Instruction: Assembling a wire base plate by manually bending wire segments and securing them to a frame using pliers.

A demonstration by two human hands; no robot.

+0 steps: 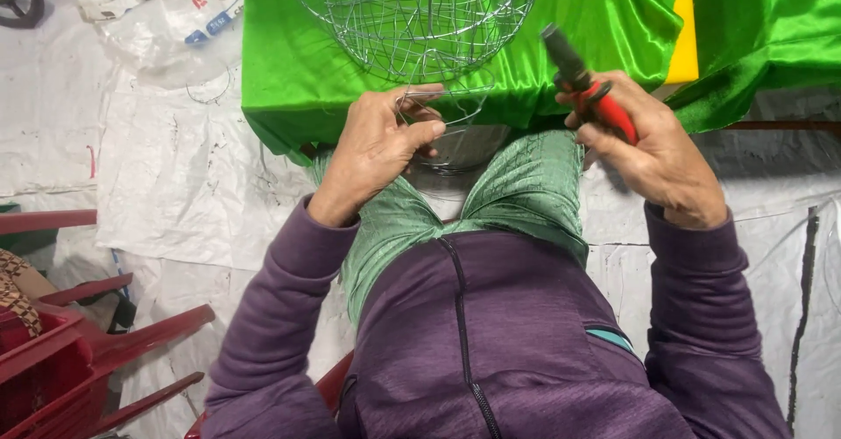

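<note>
While the left hand (pixel 375 152) pinches a bent wire loop (pixel 442 106) at the near rim of the wire-mesh dome (pixel 420 14) on the green-draped desk (pixel 298 80), the right hand (pixel 653 154) grips red-handled pliers (pixel 583 80), fingers closed. Mesh appears largely woven; the near edge looks unfinished.

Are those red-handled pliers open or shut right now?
Cannot tell. The right hand wraps the pliers by their red handles, and the dark jaws look blurred.

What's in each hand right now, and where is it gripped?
Left hand pinches the wire frame at its bottom edge; right hand holds pliers by the red handles.
</note>
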